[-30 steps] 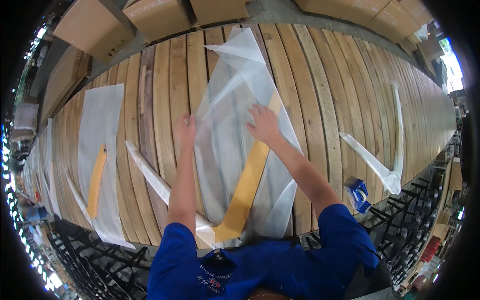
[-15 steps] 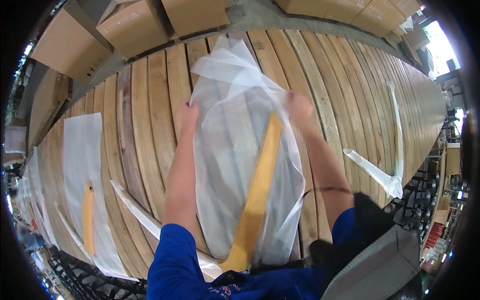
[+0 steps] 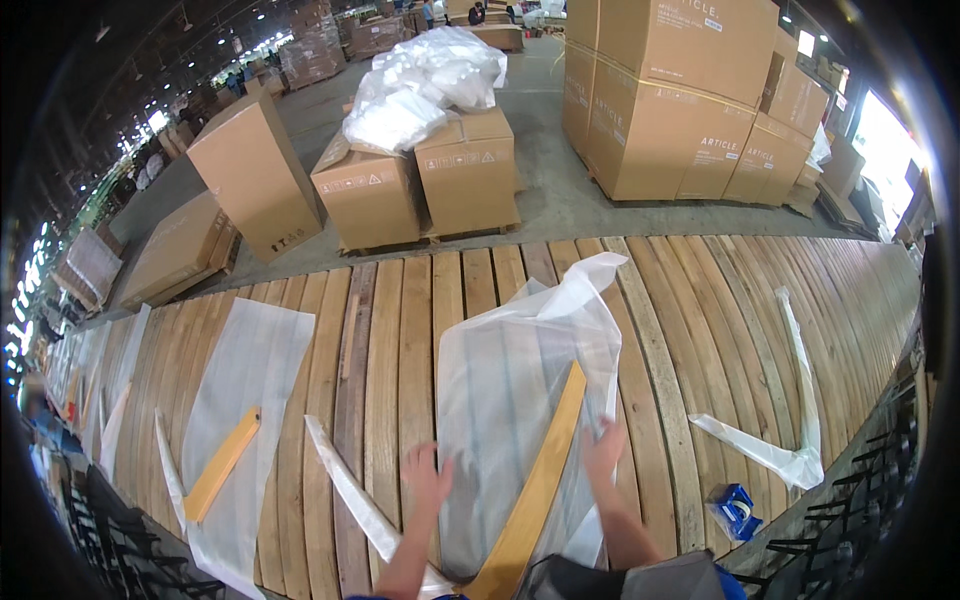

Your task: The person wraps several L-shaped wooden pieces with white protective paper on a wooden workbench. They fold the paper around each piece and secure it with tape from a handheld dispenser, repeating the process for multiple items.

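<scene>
A translucent white packing sheet (image 3: 500,370) lies on the slatted table in front of me, its far corner bunched up. On it rests the bare light-wood arm (image 3: 540,460) of an angled wooden piece. The other arm, a white-wrapped strip (image 3: 350,490), slants away to the left; their joint is at the lower edge. My left hand (image 3: 427,475) is at the sheet's left edge, fingers spread, holding nothing. At the sheet's right edge, beside the wooden arm, is my right hand (image 3: 603,445), fingers stretched out and apart. Whether it touches the sheet is hard to see.
To the left, another angled wooden piece (image 3: 225,465) lies on a second white sheet (image 3: 255,360). A fully wrapped angled piece (image 3: 800,440) and a blue tape dispenser (image 3: 737,512) are at right. Cardboard boxes (image 3: 465,165) stand beyond the slatted table (image 3: 690,390).
Both hands have let go of the sheet's far part and drawn back toward me. The sheet has settled flatter. My view has tilted up, showing more boxes and the tape dispenser.
</scene>
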A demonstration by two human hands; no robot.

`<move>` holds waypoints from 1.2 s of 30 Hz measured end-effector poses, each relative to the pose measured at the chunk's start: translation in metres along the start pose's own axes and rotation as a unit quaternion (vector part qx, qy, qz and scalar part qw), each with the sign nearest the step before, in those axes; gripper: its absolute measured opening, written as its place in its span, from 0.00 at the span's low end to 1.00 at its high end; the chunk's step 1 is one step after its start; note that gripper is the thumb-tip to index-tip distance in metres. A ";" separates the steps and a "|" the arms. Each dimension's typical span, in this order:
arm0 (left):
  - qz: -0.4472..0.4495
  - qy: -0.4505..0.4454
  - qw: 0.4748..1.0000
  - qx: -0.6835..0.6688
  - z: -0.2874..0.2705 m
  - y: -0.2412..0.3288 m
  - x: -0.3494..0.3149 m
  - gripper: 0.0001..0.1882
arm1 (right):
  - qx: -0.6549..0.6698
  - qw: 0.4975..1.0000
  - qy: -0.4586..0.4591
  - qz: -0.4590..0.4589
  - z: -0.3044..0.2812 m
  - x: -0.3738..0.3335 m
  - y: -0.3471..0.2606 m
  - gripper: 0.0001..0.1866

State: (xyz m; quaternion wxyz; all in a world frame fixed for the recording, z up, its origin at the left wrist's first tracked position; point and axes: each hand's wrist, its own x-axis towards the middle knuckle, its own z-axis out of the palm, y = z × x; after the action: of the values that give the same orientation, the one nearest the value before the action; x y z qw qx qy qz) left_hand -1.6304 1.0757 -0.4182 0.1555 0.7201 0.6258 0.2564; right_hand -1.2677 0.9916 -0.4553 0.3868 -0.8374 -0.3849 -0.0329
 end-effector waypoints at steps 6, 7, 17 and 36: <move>-0.471 0.040 0.878 0.068 -0.029 -0.089 -0.174 0.56 | -0.070 0.921 -0.244 0.295 -0.044 -0.223 -0.064 0.56; -0.569 -0.009 0.821 0.047 -0.034 -0.094 -0.184 0.61 | -0.086 0.900 -0.289 0.314 -0.047 -0.231 -0.073 0.57; -0.554 -0.036 0.826 0.102 -0.049 -0.145 -0.151 0.55 | -0.217 0.883 -0.223 0.350 -0.025 -0.237 -0.141 0.54; -0.379 0.083 0.917 -0.093 -0.154 -0.069 -0.167 0.51 | -0.027 0.870 -0.350 0.346 -0.058 -0.286 -0.095 0.52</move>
State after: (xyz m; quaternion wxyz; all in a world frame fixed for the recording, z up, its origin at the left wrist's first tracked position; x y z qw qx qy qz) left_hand -1.7879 0.9081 -0.3586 0.2546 0.3877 0.8356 0.2943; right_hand -1.5178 0.8143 -0.4564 0.1904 -0.8839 -0.1793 0.3877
